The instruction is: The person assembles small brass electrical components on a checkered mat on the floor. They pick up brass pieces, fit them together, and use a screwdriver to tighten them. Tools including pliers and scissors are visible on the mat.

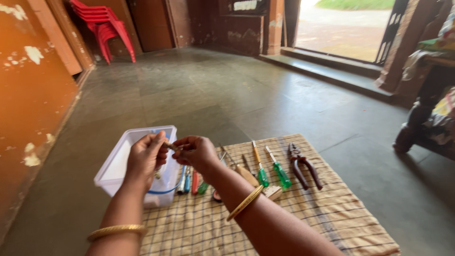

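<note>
Both hands, left hand [146, 155] and right hand [195, 151], pinch a small metal piece [171, 146] between fingertips above the mat's [327, 213] far-left corner, beside plastic box [142, 142]. Looks light, stiff, easily dropped; grip its ends.

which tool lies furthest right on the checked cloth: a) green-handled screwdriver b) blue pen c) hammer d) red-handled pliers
d, the red-handled pliers lie at the right end of the row on the checked cloth, past the two green-handled screwdrivers.
</note>
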